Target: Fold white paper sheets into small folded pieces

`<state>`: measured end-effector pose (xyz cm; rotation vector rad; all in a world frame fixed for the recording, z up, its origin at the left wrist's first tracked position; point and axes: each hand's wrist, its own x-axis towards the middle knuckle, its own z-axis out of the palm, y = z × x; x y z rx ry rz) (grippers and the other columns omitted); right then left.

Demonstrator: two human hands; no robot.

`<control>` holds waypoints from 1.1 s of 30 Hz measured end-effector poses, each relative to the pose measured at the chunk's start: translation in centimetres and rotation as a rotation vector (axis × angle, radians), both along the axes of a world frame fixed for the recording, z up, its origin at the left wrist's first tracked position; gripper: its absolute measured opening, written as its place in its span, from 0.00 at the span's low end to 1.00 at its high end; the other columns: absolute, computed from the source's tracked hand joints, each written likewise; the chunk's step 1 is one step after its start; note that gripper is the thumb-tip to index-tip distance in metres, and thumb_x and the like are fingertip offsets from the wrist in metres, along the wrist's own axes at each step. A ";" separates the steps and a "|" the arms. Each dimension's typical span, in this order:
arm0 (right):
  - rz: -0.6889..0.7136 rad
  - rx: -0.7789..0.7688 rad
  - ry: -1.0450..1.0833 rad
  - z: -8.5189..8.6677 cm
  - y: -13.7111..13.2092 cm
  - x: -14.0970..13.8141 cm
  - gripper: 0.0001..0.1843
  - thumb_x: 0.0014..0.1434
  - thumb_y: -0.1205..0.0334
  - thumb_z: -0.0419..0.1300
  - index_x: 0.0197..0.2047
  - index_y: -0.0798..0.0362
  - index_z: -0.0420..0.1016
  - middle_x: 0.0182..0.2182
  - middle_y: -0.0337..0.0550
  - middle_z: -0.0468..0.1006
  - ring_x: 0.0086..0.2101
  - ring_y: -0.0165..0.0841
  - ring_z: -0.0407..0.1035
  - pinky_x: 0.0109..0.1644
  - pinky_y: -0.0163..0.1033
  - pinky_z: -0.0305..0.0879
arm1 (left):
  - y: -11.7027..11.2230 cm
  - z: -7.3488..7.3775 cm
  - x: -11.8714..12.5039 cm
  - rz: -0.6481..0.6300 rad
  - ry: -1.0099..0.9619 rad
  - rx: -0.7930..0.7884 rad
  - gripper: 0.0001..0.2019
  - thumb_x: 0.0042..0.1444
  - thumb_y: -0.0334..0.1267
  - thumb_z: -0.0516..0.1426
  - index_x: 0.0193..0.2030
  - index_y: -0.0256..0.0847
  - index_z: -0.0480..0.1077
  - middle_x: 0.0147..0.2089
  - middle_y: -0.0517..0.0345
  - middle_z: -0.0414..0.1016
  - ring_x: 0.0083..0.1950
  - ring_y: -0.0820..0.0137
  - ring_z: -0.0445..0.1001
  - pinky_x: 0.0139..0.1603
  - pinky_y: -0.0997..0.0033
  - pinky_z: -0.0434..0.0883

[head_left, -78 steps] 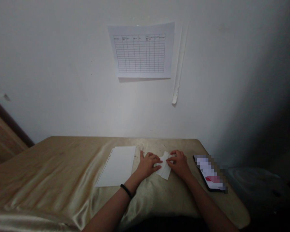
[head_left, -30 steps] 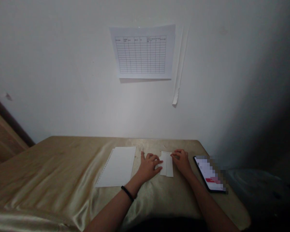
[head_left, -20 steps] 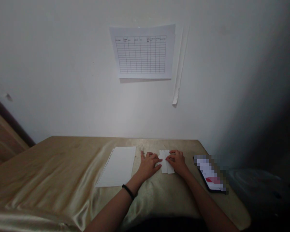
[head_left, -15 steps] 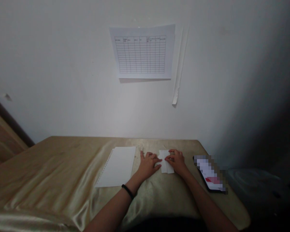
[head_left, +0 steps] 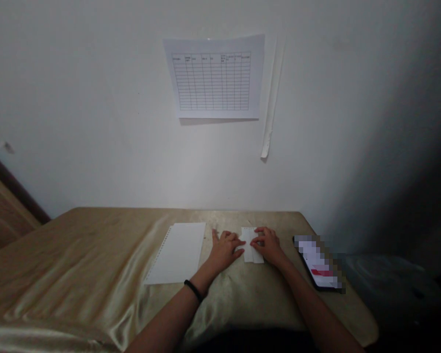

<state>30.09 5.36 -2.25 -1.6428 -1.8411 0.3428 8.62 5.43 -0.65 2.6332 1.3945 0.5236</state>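
Observation:
A small folded sheet of white loose-leaf paper [head_left: 252, 255], with punched holes along its top edge and a crease running down it, lies on the cloth-covered table. My left hand [head_left: 223, 251] rests at its left side with fingers spread, the fingertips touching the paper's edge. On the right side, my right hand [head_left: 269, 246] pinches the paper, thumb and fingers closed near its middle and upper edge. Part of the sheet is hidden under the right fingers. To the left of my left hand lie flat white loose-leaf sheets [head_left: 178, 252], holes along their left edge.
Shiny gold cloth [head_left: 106, 255] with folds covers the table, which meets the wall at the back. A phone [head_left: 318, 264] with a blurred screen lies near the right edge. A printed table sheet [head_left: 213, 78] and a white strip [head_left: 271, 108] are on the wall.
The view has shifted very slightly. Both hands and the folded paper stay in nearly the same place.

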 end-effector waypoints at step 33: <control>0.327 -0.138 0.101 1.9 -3.0 1.7 0.04 0.45 0.62 0.72 0.26 0.47 0.81 0.55 0.43 0.74 0.62 0.43 0.59 0.68 0.52 0.52 | -0.2 0.1 0.0 0.008 -0.010 -0.014 0.15 0.63 0.48 0.58 0.56 0.60 0.74 0.55 0.57 0.75 0.62 0.53 0.62 0.66 0.22 0.32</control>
